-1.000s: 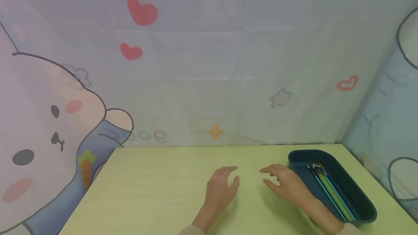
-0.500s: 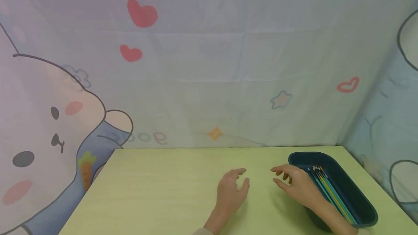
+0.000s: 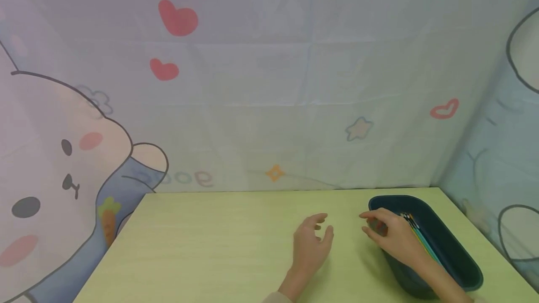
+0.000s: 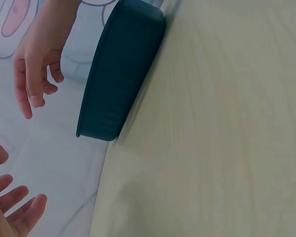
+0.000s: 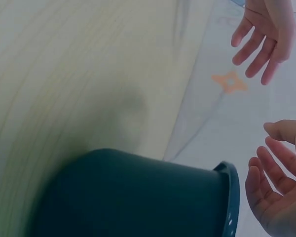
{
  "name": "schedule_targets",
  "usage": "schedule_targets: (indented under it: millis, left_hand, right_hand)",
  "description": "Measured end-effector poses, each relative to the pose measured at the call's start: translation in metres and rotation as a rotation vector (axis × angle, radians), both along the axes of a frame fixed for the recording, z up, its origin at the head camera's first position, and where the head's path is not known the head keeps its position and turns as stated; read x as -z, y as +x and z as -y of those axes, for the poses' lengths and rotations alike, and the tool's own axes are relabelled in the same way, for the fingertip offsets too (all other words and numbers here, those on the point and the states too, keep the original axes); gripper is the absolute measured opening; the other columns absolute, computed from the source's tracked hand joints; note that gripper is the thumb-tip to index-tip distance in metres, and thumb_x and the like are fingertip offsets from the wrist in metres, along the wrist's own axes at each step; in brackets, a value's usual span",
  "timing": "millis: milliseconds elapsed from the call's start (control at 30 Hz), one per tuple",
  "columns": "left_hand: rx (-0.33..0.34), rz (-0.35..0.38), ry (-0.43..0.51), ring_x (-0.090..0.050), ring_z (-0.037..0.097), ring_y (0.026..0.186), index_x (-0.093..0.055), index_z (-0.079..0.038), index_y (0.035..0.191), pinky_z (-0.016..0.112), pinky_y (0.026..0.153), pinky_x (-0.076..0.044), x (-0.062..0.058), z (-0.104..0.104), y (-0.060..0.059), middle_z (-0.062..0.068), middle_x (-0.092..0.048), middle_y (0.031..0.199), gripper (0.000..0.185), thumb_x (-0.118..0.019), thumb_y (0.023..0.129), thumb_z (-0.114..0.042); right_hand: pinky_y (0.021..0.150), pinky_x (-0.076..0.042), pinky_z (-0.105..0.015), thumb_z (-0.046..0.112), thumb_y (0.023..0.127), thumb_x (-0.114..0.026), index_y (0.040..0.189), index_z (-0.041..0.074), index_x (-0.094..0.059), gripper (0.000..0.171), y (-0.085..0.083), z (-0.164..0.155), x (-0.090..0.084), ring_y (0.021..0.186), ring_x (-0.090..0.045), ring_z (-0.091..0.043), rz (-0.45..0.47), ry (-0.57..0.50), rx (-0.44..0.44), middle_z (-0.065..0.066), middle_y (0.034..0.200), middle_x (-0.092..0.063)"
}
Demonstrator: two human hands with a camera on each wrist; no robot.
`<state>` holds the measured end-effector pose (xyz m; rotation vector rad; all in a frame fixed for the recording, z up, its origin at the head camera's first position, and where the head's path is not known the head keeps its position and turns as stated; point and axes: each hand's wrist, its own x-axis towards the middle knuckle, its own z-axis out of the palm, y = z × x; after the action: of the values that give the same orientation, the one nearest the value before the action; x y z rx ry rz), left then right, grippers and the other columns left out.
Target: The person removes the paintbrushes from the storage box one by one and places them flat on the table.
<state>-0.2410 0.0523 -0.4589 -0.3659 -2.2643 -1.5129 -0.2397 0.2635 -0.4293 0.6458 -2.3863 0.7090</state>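
Observation:
My right hand (image 3: pixel 367 223) hovers over the near-left rim of a dark blue oblong tray (image 3: pixel 459 258), its fingers loosely curled and holding nothing. Several thin coloured sticks (image 3: pixel 414 228) lie lengthwise in the tray, partly hidden by that hand. My left hand (image 3: pixel 325 225) floats over the pale green table (image 3: pixel 210 247) a little to the left of the tray, fingers relaxed and empty. The left wrist view shows the tray's outer wall (image 4: pixel 121 74) with the right hand (image 4: pixel 34 79) above it. In the right wrist view the right hand's fingers (image 5: pixel 274 187) hang beside the tray rim (image 5: pixel 229 197).
A cartoon-printed cloth backdrop (image 3: pixel 269 83) closes off the table's far edge and the right side, close behind the tray. The table's left edge (image 3: pixel 111 247) runs diagonally beside a printed rabbit.
Both hands have drifted to the right. The right hand has moved from beside the tray to over its near-left rim, and the left hand has followed toward the tray.

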Motion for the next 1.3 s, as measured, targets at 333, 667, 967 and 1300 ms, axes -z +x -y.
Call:
schedule_targets:
  millis: [333,667,967,1300]
  left_hand:
    - [-0.023,-0.024,0.076,-0.061,0.013,0.085,-0.067,-0.009,0.111,0.011,0.061,-0.051,0.003,-0.019,-0.004,0.005,-0.068,0.100,0.027,-0.067,0.085,-0.014]
    - [-0.039,0.034,0.129,-0.061,0.021,0.086,-0.066,-0.012,0.114,0.015,0.066,-0.048,0.004,-0.035,-0.010,0.001,-0.065,0.099,0.031,-0.067,0.085,-0.018]
    - [-0.066,0.043,0.154,-0.061,0.019,0.083,-0.065,-0.010,0.114,0.018,0.068,-0.046,0.003,-0.048,-0.013,0.004,-0.065,0.098,0.031,-0.067,0.084,-0.018]
    - [-0.072,0.101,0.228,-0.063,0.019,0.082,-0.065,-0.013,0.113,0.018,0.067,-0.046,0.004,-0.061,-0.016,0.003,-0.066,0.097,0.032,-0.069,0.082,-0.018]
  right_hand:
    - [0.051,-0.043,-0.018,0.009,0.077,-0.077,0.106,0.014,-0.069,0.030,0.002,-0.016,-0.005,0.062,-0.045,0.006,0.079,-0.029,0.042,0.010,0.084,-0.060]
    - [0.054,-0.049,-0.018,0.010,0.080,-0.076,0.108,0.012,-0.068,0.030,-0.001,-0.029,-0.007,0.066,-0.051,0.004,0.121,-0.042,0.044,0.001,0.089,-0.064]
    - [0.054,-0.050,-0.018,0.010,0.078,-0.077,0.107,0.009,-0.069,0.030,-0.005,-0.042,-0.009,0.069,-0.052,0.005,0.103,-0.039,0.064,-0.001,0.090,-0.066]
    - [0.058,-0.050,-0.018,0.009,0.079,-0.076,0.109,0.007,-0.068,0.031,-0.008,-0.058,-0.007,0.075,-0.053,0.008,0.116,-0.045,0.076,-0.007,0.095,-0.067]
